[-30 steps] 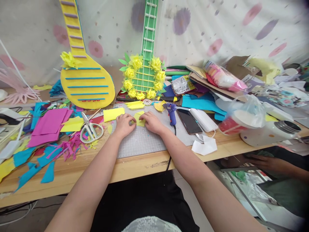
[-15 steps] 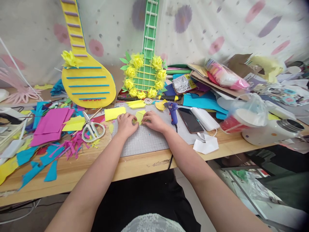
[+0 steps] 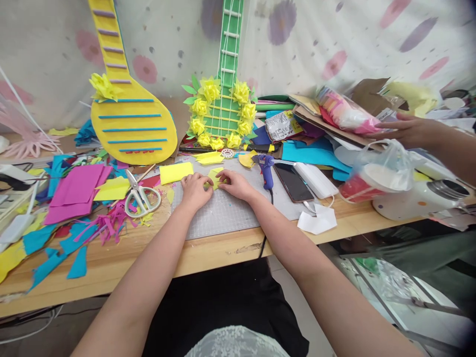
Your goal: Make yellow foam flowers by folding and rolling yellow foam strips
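Observation:
Both hands are over the grey gridded cutting mat, working on a small piece of yellow paper that lies between them. My left hand pinches its left side, thumb against curled fingers. On the opposite side my right hand has its thumb and fingertips closed on the paper's edge. A stack of yellow paper lies just left of my left hand, and more cut yellow paper sits behind. To the right of my right hand rests a purple glue gun.
Scissors and magenta paper lie left among scraps. A yellow lute-shaped craft and a green one with yellow flowers stand behind. Rightward are a phone, a bagged cup and another person's hand.
Another person's hand has come in from the right, over the clutter near the pink plastic packet. My hands stay on the yellow paper, with the right fingers shifted slightly.

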`<action>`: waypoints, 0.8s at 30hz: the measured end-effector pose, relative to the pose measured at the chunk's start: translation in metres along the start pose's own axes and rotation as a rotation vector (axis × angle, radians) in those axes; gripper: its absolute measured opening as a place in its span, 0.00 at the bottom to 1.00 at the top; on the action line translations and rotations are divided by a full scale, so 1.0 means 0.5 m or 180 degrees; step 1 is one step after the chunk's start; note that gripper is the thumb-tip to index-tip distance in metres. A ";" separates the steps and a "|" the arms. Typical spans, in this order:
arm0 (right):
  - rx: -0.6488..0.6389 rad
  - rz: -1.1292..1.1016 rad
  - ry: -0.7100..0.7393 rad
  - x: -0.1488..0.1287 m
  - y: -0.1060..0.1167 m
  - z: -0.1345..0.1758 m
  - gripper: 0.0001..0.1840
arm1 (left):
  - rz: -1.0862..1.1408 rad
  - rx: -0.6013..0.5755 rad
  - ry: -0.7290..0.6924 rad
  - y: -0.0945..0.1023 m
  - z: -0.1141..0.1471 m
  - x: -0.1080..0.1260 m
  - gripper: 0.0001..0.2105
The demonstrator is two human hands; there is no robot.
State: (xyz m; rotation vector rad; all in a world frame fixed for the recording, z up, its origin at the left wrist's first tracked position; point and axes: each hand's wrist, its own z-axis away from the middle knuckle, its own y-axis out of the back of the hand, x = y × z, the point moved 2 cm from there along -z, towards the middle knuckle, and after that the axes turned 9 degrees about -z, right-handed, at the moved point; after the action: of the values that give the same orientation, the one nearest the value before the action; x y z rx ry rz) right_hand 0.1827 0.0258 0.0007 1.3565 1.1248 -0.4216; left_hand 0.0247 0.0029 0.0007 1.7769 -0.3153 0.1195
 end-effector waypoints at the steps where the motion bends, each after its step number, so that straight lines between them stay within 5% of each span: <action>1: -0.0026 -0.0064 -0.0026 0.000 0.001 0.000 0.13 | 0.0005 0.0007 0.0021 0.000 0.000 0.000 0.05; 24: 0.0511 0.0397 -0.0517 -0.011 -0.021 -0.003 0.10 | 0.0049 -0.0101 0.0144 0.010 0.003 0.010 0.05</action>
State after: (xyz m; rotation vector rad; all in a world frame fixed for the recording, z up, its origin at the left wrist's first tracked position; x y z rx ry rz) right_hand 0.1711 0.0225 -0.0003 1.4954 0.8828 -0.5300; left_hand 0.0277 -0.0002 0.0064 1.7380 -0.2967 0.1647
